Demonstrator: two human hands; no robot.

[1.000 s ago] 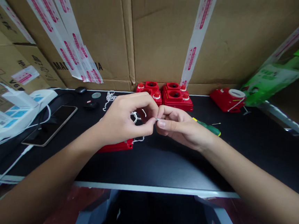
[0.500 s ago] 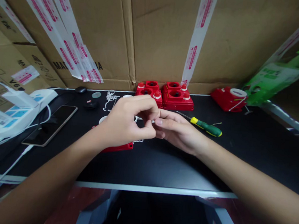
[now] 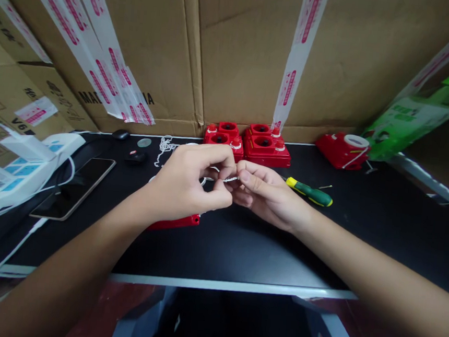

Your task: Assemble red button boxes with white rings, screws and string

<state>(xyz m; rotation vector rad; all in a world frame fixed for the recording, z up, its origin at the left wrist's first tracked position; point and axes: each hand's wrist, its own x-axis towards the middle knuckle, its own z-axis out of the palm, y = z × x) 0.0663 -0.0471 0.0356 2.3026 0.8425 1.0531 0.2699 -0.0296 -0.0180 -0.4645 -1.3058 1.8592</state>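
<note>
White cord point(image 3: 230, 179) stretched between left hand point(image 3: 191, 184) and right hand point(image 3: 267, 194), both pinching it near the red case point(image 3: 176, 223); from my remote seat I judged it straightened, its handling unfinished

Above a smooth black tabletop point(image 3: 248, 254), a bare left hand point(image 3: 192, 181) and bare right hand point(image 3: 267, 196) pinch a thin white cord point(image 3: 230, 179); a green-and-yellow screwdriver point(image 3: 309, 191) and red plastic housings point(image 3: 267, 157) sit behind.
</note>
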